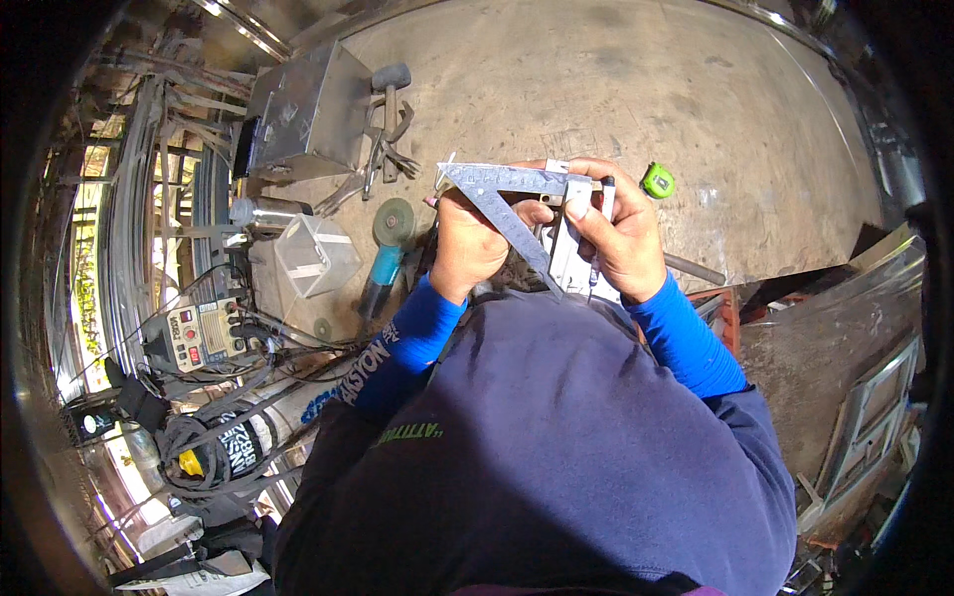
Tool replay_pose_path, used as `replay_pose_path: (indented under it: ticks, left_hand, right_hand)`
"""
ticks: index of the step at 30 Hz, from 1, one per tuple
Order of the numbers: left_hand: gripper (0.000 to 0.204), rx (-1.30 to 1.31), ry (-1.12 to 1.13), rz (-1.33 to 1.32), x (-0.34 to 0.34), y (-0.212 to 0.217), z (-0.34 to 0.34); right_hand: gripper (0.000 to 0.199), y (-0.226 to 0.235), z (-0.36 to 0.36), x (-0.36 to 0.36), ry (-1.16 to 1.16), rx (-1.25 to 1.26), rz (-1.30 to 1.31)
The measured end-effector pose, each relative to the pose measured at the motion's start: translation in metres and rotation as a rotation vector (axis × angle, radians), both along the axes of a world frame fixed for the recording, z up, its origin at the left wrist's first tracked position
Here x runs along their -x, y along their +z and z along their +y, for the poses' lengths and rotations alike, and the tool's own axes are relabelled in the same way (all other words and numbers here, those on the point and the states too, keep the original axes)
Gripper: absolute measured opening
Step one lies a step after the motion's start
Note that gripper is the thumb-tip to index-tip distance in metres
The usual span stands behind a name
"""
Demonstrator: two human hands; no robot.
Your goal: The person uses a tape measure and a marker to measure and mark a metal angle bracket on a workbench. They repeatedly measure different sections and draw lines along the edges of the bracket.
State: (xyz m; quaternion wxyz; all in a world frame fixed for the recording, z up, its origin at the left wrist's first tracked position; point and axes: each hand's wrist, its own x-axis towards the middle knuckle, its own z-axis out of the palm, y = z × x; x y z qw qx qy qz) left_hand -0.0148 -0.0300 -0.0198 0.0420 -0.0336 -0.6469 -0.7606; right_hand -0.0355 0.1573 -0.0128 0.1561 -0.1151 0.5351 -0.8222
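Triangular square (512,180) | between left hand (470,243) and right hand (632,230) | right thumb against it

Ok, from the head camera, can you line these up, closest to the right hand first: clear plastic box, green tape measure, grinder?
Going out from the right hand:
1. Green tape measure: just beyond it, slightly right.
2. Grinder: off to the left.
3. Clear plastic box: farther left, past the grinder.

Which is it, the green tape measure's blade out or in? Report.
In, as far as shows: no blade stretches across the bench from the green tape measure, right of the right hand.
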Motion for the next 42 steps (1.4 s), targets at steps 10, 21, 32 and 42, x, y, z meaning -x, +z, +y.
replay_pose_path:
  ticks: [10, 21, 32, 42]
  left_hand:
    - [0.064, -0.224, -0.516, -0.058, -0.002, 0.011, -0.034]
    - [0.02, -0.123, -0.088, -0.107, -0.002, 0.042, 0.009]
    - [0.02, -0.234, -0.102, -0.141, -0.001, 0.05, 0.008]
    - [0.016, -0.178, -0.062, -0.097, 0.002, 0.041, 0.011]
  right_hand:
    - [0.038, -0.006, 0.003, -0.007, -0.084, 0.097, -0.051]
    - [0.032, 0.006, -0.007, -0.01, -0.128, 0.084, -0.053]
    - [0.033, 0.016, -0.005, -0.008, -0.039, 0.167, -0.102]
    - [0.033, 0.016, -0.003, -0.005, -0.002, 0.194, -0.207]
